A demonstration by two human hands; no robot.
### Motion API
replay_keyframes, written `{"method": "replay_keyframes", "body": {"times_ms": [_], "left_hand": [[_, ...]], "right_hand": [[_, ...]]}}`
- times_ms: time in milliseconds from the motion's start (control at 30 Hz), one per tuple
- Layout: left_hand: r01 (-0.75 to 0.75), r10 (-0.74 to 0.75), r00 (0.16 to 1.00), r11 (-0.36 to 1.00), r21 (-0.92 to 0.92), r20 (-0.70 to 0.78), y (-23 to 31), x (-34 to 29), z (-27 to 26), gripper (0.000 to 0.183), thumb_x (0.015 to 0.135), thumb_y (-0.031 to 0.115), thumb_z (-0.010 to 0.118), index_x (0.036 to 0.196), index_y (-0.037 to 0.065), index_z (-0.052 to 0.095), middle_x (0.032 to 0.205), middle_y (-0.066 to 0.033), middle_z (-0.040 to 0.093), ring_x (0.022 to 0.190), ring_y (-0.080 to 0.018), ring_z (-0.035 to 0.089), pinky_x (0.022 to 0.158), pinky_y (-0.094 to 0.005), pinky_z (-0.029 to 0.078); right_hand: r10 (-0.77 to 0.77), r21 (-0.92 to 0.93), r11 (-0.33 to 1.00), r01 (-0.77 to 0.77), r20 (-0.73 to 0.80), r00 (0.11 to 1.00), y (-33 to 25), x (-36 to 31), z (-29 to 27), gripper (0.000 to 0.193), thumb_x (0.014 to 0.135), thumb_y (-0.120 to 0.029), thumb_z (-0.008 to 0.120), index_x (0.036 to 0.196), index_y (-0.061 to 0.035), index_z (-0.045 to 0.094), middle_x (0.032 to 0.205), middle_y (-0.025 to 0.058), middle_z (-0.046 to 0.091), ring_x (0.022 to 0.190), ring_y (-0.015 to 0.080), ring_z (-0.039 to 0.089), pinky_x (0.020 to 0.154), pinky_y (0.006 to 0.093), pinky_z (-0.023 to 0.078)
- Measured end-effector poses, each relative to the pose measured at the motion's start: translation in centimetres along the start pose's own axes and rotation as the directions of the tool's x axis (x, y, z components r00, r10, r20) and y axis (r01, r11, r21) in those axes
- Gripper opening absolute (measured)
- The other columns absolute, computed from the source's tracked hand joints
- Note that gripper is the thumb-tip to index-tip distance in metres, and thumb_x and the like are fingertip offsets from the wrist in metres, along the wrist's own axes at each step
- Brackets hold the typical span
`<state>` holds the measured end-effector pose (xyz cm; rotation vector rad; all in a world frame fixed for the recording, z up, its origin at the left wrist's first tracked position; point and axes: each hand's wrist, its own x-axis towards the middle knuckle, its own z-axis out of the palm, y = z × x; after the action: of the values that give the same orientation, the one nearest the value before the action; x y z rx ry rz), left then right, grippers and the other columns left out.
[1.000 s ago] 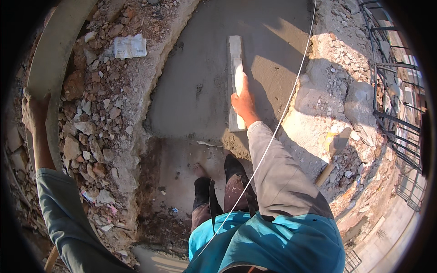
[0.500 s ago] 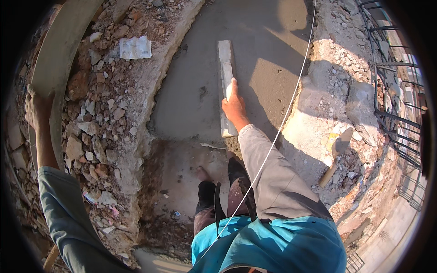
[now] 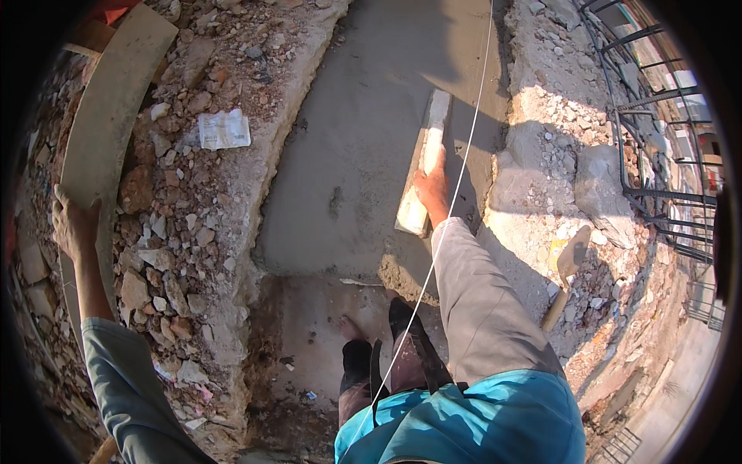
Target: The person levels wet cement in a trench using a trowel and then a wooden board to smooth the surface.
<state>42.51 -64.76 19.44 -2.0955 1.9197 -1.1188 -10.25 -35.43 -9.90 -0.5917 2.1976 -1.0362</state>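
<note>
My right hand (image 3: 433, 185) is closed around the grip of a long, narrow plastering float (image 3: 413, 209) crusted with pale cement. The float lies slanted on a bed of wet grey concrete (image 3: 317, 185), its far end leaning right. Just below its near end, a rough lump of mortar (image 3: 406, 267) sits at the edge of the bed. On the far left my left hand (image 3: 75, 224) grips a long, flat board (image 3: 116, 85), thumb on its face and fingers at its outer edge. The fisheye rim bends the board's outline.
A thin white string (image 3: 464, 166) crosses in front of me. Broken stone rubble (image 3: 158, 255) and a torn paper packet (image 3: 224, 129) lie at left. On the right bank rests a trowel (image 3: 570, 255), with a steel rebar cage (image 3: 657, 155) beyond. My feet stand in a lower pit (image 3: 301, 317).
The float has moved right over the concrete and turned from nearly upright to slanted. The mortar lump at the near edge shows more fully. My left hand still holds the board.
</note>
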Motion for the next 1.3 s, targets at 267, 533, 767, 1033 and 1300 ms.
{"method": "replay_keyframes", "body": {"times_ms": [267,533,767,1033,1300], "left_hand": [[-0.047,0.047,0.999,0.999,0.003,-0.016,-0.3,0.1,1.6,0.096,0.073,0.039,0.078,0.150,0.010,0.027,0.144,-0.0178,0.043,0.132,-0.0311,0.043,0.100,-0.0463,0.042],[-0.037,0.036,0.999,0.998,-0.046,-0.032,0.4,-0.1,1.2,0.096,0.073,0.033,0.079,0.150,0.009,0.026,0.143,-0.0185,0.044,0.131,-0.0316,0.044,0.100,-0.0443,0.042],[-0.106,0.109,0.990,0.993,0.043,-0.094,-1.3,-0.4,1.7,0.089,0.077,0.038,0.075,0.148,0.007,0.030,0.139,-0.0199,0.047,0.126,-0.0339,0.049,0.099,-0.0439,0.044],[-0.150,0.160,0.980,0.985,0.085,-0.120,-2.9,0.1,3.4,0.084,0.080,0.047,0.070,0.145,0.007,0.035,0.134,-0.0172,0.053,0.121,-0.0338,0.053,0.093,-0.0443,0.049],[-0.161,0.170,0.981,0.982,0.094,-0.093,-2.8,1.0,3.7,0.085,0.079,0.051,0.069,0.144,0.008,0.035,0.132,-0.0163,0.054,0.119,-0.0328,0.054,0.092,-0.0461,0.049]], "right_hand": [[-0.528,-0.137,0.775,0.617,0.398,0.751,8.9,-11.2,8.2,0.083,0.083,-0.010,0.060,0.152,-0.0205,0.014,0.125,0.0269,0.057,0.112,0.0454,0.057,0.096,0.0482,0.045],[-0.321,-0.242,0.931,0.273,-0.184,0.929,2.3,11.0,-5.6,0.072,0.093,-0.023,0.054,0.151,-0.0092,0.014,0.134,0.0269,0.051,0.122,0.0407,0.052,0.102,0.0408,0.043],[-0.215,-0.081,0.975,0.208,-0.088,0.973,-2.1,19.7,-4.3,0.056,0.097,-0.024,0.050,0.145,-0.0107,0.027,0.093,0.0176,0.065,0.071,0.0289,0.066,0.064,0.0397,0.053],[-0.051,-0.414,0.882,0.226,0.392,0.918,-3.9,9.0,3.3,0.067,0.096,-0.031,0.047,0.152,-0.0210,0.012,0.125,0.0341,0.051,0.113,0.0482,0.053,0.099,0.0493,0.043],[-0.010,-0.419,0.847,0.327,0.603,0.797,1.2,-8.3,3.3,0.072,0.093,-0.024,0.055,0.151,-0.0160,0.013,0.090,0.0346,0.063,0.089,0.0497,0.062,0.078,0.0553,0.049]]}}
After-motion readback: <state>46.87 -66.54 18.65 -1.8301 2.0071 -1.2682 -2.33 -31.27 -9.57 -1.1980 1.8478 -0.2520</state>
